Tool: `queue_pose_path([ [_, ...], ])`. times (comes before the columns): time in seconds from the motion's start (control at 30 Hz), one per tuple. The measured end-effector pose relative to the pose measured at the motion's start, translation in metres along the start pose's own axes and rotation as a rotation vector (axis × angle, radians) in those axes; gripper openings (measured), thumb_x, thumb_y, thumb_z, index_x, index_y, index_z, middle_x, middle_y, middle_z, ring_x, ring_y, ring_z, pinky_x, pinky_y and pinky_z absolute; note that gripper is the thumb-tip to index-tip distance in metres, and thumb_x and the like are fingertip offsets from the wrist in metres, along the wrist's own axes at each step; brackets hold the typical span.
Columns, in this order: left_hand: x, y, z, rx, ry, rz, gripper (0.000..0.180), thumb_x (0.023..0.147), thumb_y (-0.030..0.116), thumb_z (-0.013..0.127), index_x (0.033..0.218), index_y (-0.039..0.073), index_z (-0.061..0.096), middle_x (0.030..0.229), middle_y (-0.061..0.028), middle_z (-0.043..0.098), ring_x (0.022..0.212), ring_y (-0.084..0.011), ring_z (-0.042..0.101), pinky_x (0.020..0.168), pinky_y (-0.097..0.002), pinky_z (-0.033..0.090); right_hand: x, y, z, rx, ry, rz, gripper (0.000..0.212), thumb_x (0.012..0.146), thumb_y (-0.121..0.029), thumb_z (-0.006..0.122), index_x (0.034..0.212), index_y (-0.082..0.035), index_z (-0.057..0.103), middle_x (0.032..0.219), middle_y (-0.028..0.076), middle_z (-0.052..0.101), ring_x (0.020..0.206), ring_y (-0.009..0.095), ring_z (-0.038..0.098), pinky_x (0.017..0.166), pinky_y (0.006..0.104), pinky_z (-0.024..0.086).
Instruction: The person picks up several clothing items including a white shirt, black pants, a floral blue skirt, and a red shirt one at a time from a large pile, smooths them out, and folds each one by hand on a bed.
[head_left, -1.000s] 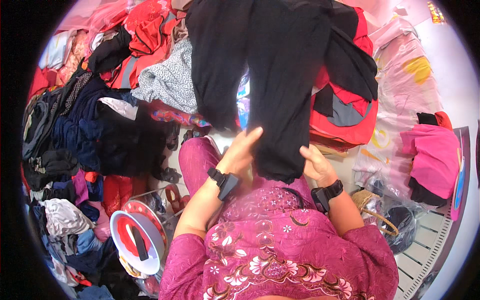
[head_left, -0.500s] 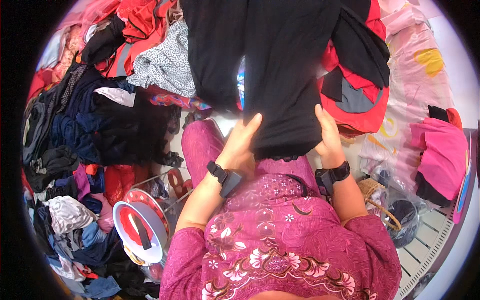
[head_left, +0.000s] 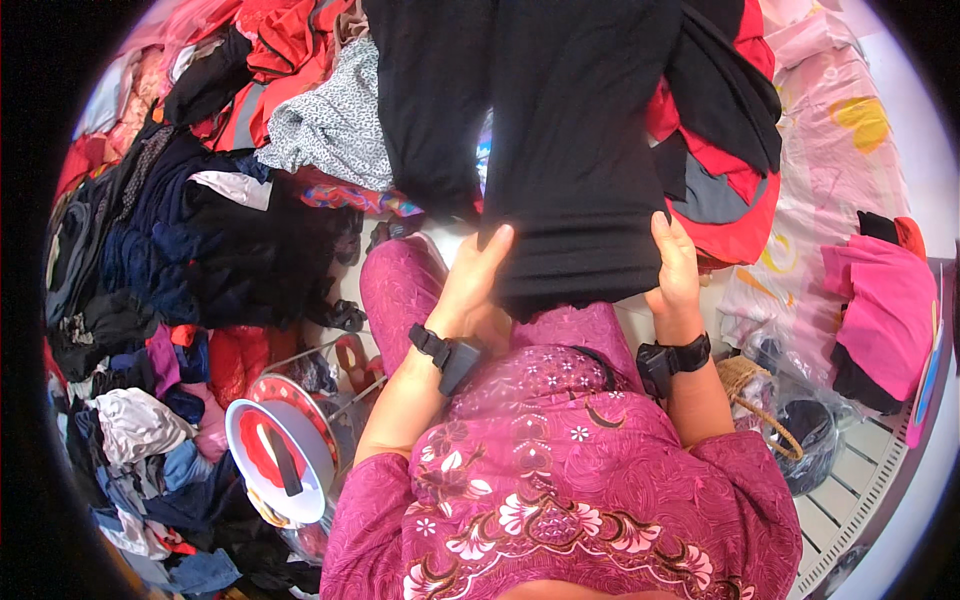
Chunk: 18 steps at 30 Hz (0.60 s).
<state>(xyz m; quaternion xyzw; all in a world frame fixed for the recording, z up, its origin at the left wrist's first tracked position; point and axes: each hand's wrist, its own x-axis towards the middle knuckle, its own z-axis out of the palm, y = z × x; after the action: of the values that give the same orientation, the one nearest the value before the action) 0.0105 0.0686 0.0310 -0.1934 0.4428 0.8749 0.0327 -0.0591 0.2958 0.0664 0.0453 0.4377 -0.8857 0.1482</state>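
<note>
A pair of black trousers (head_left: 575, 150) stretches from the top edge down to my lap, with a gap between its two legs. My left hand (head_left: 475, 275) is closed on the left side of the right leg's near end, thumb on top. On the opposite side, my right hand (head_left: 676, 265) grips the same leg, also thumb up. The cloth between them is pulled wide, with crosswise folds. Most fingers of both hands are hidden beneath the fabric. The far part of the trousers lies near a red and grey bag-like thing (head_left: 725, 225) and a black-and-white patterned cloth (head_left: 335, 125).
Heaps of mixed clothes (head_left: 140, 420) fill the left side. A white basin (head_left: 312, 470) stands beside a wire rack left of me. To the right are a wicker basket (head_left: 740, 380), a pink cloth (head_left: 880, 310), plastic bags and a pink patterned sheet (head_left: 800, 200).
My right hand has shifted slightly right, and my left hand slightly left. The trouser leg between them is stretched wider and shows more crosswise folds near its end.
</note>
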Motion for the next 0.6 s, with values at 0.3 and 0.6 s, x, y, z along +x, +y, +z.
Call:
queue_pose_path([
  [0.3, 0.062, 0.021, -0.093, 0.115, 0.558, 0.280, 0.040, 0.084, 0.008, 0.060, 0.122, 0.002, 0.047, 0.091, -0.0045, 0.057, 0.075, -0.0128, 0.055, 0.059, -0.0245, 0.044, 0.011, 0.004, -0.067, -0.273, 0.079, 0.136, 0.021, 0.093, -0.018, 0.055, 0.105, -0.001, 0.058, 0.085, 0.004, 0.062, 0.070, 0.013, 0.059, 0.063, 0.0244, 0.048],
  [0.6, 0.098, 0.041, -0.123, 0.723, 0.574, 0.128, 0.030, 0.073, 0.015, 0.066, 0.096, -0.004, 0.063, 0.089, -0.0102, 0.066, 0.079, -0.0195, 0.061, 0.073, -0.0326, 0.048, 0.004, 0.021, -0.049, -0.563, 0.136, 0.108, 0.016, 0.089, -0.015, 0.060, 0.097, -0.002, 0.057, 0.069, 0.001, 0.055, 0.054, 0.007, 0.050, 0.048, 0.0197, 0.040],
])
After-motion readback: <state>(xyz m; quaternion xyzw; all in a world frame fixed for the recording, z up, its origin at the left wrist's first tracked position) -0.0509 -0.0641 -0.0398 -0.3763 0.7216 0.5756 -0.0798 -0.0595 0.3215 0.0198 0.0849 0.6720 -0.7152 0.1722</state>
